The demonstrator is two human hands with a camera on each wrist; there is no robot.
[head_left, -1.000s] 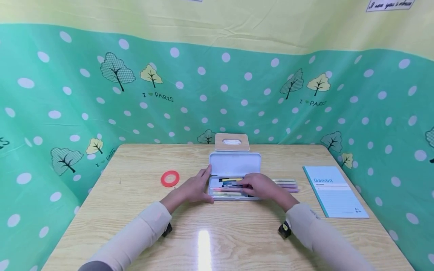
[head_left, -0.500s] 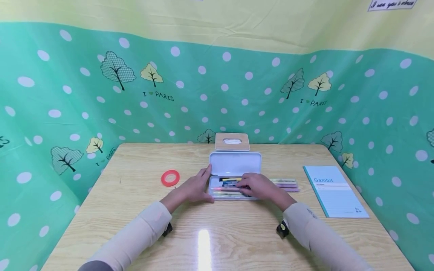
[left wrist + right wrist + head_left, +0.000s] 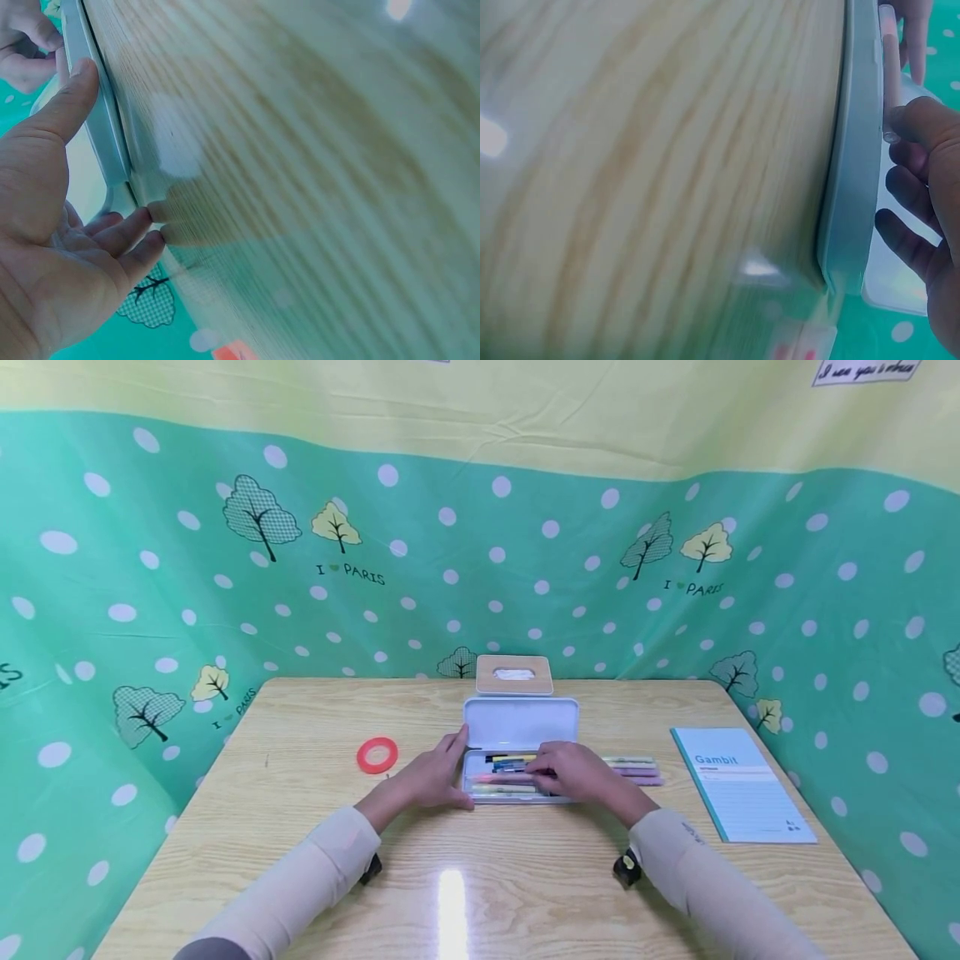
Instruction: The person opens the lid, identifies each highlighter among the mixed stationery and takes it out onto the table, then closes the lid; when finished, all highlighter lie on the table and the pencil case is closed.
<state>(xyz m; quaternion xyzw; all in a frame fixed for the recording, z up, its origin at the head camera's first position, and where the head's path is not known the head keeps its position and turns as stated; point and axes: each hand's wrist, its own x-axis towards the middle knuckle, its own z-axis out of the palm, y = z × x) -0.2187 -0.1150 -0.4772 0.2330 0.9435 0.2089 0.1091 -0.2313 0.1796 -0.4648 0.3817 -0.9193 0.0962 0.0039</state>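
A white pencil case (image 3: 521,722) lies with its lid raised and several pens inside. My left hand (image 3: 433,774) rests against its left end, fingers fairly straight, the thumb at the front wall. With thumb and fingers my right hand (image 3: 576,772) pinches one end of a pink pen (image 3: 891,71) that lies lengthwise in the case. Around it are a yellow and black pen (image 3: 517,758) at the back and a pale yellow pen (image 3: 506,789) at the front. The right hand hides the case's right part.
Right of the case, several green and purple pens (image 3: 633,771) lie on the wooden table (image 3: 525,877). A notebook (image 3: 742,785) is farther right. Left of the case lies a red ring (image 3: 377,756). Behind it stands a tissue box (image 3: 513,675).
My right hand has shifted only very slightly over the pens in the case. The left hand stays where it was at the left end.
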